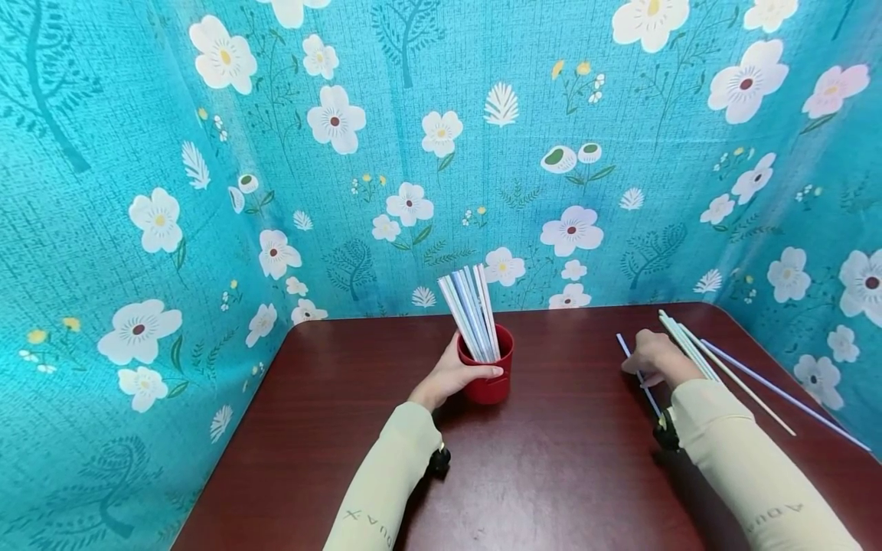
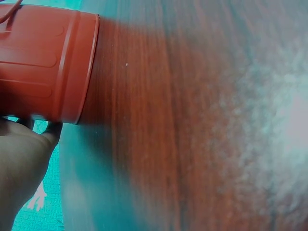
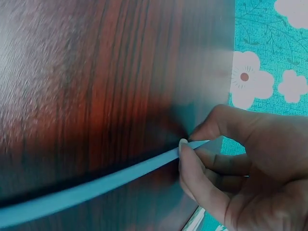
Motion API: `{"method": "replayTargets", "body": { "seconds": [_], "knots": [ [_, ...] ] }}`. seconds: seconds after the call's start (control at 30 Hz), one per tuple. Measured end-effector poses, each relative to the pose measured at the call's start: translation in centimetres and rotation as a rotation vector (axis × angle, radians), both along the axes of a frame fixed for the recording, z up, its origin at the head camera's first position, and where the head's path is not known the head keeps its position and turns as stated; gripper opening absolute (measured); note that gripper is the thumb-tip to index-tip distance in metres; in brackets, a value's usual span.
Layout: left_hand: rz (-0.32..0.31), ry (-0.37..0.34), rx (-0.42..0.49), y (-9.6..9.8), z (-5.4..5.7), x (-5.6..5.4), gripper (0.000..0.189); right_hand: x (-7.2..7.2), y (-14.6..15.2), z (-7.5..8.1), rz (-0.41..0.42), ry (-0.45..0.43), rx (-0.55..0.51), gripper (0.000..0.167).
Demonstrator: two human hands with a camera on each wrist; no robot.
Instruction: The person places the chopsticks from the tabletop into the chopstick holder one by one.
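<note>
1. Judging by how things lie, the work looks well along: a thick sheaf of slim white, pale-blue and pinkish straws (image 1: 472, 314) already stands in the cup, more, it seems, than lie outside.

2. Outside the cup, towards the right edge of the dark reddish-brown wooden table (image 1: 551, 467), lie several pale-green straws (image 1: 692, 348) side by side, a long cream straw (image 1: 747, 389) and a long violet-blue straw (image 1: 785, 395). I can't count the green ones; the right arm partly covers them.

3. The container is a smooth red cylindrical cup (image 1: 488, 392) on the table, its mouth upward. Its straws lean left and rise well above the rim; the bottom inside is hidden.

4. The left hand (image 1: 451, 375) is curled round the cup's side, thumb across the front near the rim.

5. The right hand (image 1: 654, 358) is nearly closed, pinching one slim light-blue straw (image 1: 648, 396) near an end between thumb and fingertips, just beside the green ones, well apart from the cup.
</note>
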State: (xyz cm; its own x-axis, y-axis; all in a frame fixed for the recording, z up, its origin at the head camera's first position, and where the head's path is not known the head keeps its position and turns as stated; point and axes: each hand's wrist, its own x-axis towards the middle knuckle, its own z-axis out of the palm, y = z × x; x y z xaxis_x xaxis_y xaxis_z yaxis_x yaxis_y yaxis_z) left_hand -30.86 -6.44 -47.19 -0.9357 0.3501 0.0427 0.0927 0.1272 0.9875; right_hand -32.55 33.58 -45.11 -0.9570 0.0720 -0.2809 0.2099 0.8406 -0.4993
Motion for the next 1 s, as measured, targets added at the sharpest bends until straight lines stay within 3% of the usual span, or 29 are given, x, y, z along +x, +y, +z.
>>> {"method": "replayTargets", "body": {
  "seconds": [0.3, 0.53, 0.67, 1.0],
  "knots": [
    [-0.002, 0.005, 0.004, 0.0, 0.0, -0.1, 0.092, -0.1, -0.6, 0.3, 0.042, -0.096, -0.065, 0.028],
    [-0.001, 0.011, -0.001, -0.1, -0.3, -0.2, 0.094, 0.1, -1.1, 0.4, 0.072, -0.09, -0.1, 0.02],
    [0.002, 0.006, -0.003, -0.1, -0.3, -0.2, 0.094, 0.2, -1.8, 0.6, 0.105, -0.055, -0.126, 0.018],
    [0.007, 0.012, -0.012, 0.0, -0.3, -0.2, 0.093, 0.0, -4.5, 2.9, 0.249, 0.178, -0.159, 0.011]
  ]
}}
